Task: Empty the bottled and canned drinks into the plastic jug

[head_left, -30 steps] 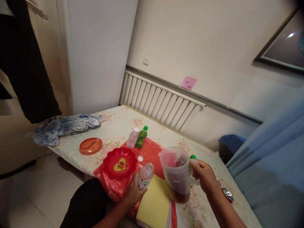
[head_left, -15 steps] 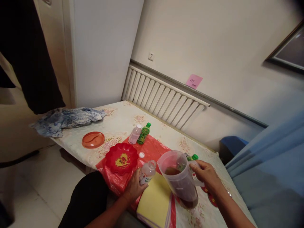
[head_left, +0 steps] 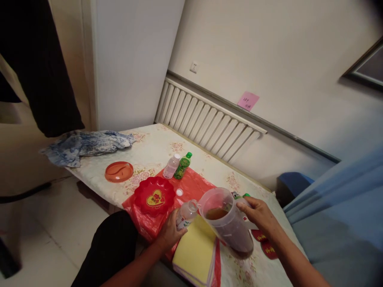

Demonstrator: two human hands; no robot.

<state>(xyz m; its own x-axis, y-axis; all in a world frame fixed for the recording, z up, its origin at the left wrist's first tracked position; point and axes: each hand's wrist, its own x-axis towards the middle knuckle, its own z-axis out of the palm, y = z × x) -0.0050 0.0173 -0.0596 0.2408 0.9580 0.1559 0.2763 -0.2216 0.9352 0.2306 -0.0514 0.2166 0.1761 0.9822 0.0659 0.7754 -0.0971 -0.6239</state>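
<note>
My left hand [head_left: 171, 232] is closed around a clear plastic bottle [head_left: 186, 215] with a label and no cap on its mouth. The bottle leans a little to the right. My right hand [head_left: 257, 215] grips the handle of a translucent pitcher [head_left: 229, 223] holding brown liquid. The pitcher is tilted left, its spout right at the bottle's mouth. I cannot make out whether liquid is flowing. Below them lies a yellow stack of paper or a notebook [head_left: 196, 249]. A white cap [head_left: 179, 192] rests on the red plastic sheet [head_left: 196, 187].
A red scalloped tray [head_left: 140, 199] sits left of the bottle. Behind it stand a white-capped bottle [head_left: 171, 166] and a green bottle [head_left: 182, 166]. An orange dish [head_left: 119, 172] and a blue-white cloth [head_left: 95, 145] lie farther left. Red round items [head_left: 269, 249] are beside my right forearm.
The pitcher has tipped farther left, and its spout has come to the bottle's mouth. The bottle leans slightly more toward it. The camera view has shifted a little.
</note>
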